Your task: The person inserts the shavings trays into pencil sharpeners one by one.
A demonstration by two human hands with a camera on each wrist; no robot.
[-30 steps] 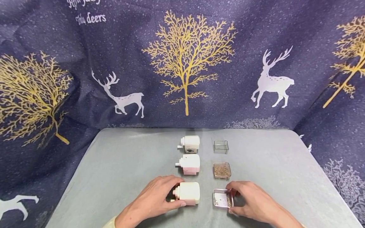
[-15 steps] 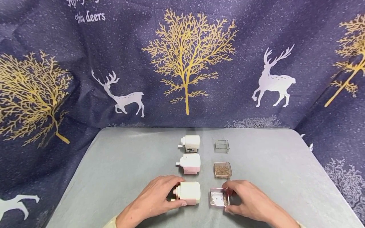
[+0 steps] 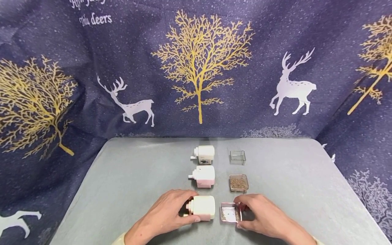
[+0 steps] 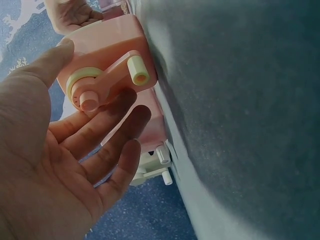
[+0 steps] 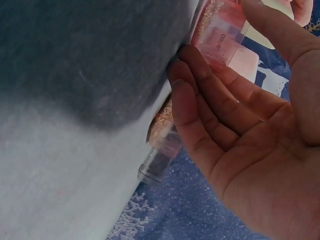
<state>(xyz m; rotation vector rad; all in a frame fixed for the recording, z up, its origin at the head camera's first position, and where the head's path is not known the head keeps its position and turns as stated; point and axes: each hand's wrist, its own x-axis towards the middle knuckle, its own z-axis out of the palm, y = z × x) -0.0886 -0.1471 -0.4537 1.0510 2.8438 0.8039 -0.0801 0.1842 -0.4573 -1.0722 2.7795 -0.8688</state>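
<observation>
In the head view my left hand [image 3: 166,212] holds the nearest crank pencil sharpener [image 3: 204,205], cream on top and pinkish below, between thumb and fingers. Its crank [image 4: 115,72] faces my palm in the left wrist view. To the right, my right hand [image 3: 264,216] pinches a clear pink-rimmed shavings drawer [image 3: 228,216] between thumb and fingers. A few shavings lie inside it. A narrow gap separates the drawer from the sharpener. In the right wrist view, printed lettering shows on the drawer [image 5: 220,42].
Behind stand a white-and-pink sharpener [image 3: 205,176] and a white sharpener [image 3: 206,154]. Right of them sit a drawer full of shavings [image 3: 239,183] and a clear drawer [image 3: 237,156]. A grey table [image 3: 137,170] meets a dark blue printed cloth [image 3: 134,68].
My right hand has moved left with the pink-rimmed drawer, narrowing its gap to the nearest sharpener. My left hand and its sharpener have stayed in place.
</observation>
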